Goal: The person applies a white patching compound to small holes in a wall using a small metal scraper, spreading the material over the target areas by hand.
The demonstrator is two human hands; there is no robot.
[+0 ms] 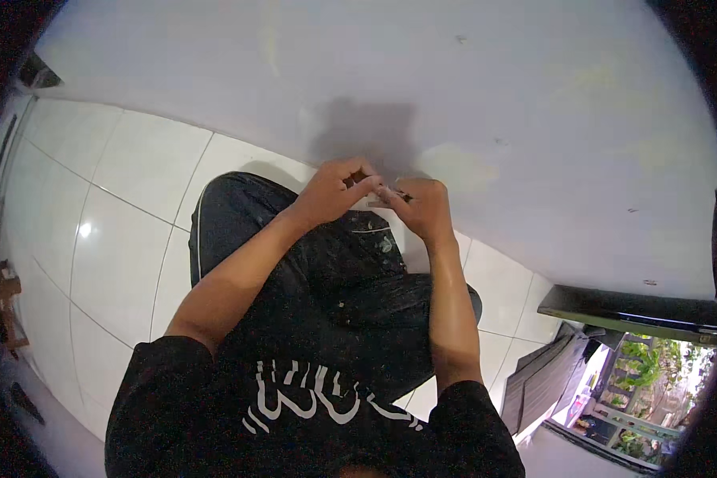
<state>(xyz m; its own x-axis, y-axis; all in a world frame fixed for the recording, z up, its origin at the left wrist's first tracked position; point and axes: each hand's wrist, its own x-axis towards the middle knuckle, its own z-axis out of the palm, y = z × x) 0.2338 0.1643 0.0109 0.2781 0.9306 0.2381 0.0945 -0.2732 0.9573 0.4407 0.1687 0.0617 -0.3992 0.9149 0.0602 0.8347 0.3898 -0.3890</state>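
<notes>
My left hand [336, 190] and my right hand [424, 205] meet in front of me, above my folded legs and close to the wall. Both have bent fingers, with thumbs and fingertips pressed together where the hands touch. Something small may be pinched between them, but it is too small and too covered by the fingers to name. The fingertips look pale, as if dusted with powder. Below the hands, the dark trousers [319, 255] on my crossed legs carry whitish spots.
A pale wall [518, 95] rises just beyond my hands and bears their shadow. White tiles cover the floor [127, 231] around me. At the far left stands a brown wooden piece [1, 291]. To the right are a dark door [546, 378] and an opening with green plants [641, 366].
</notes>
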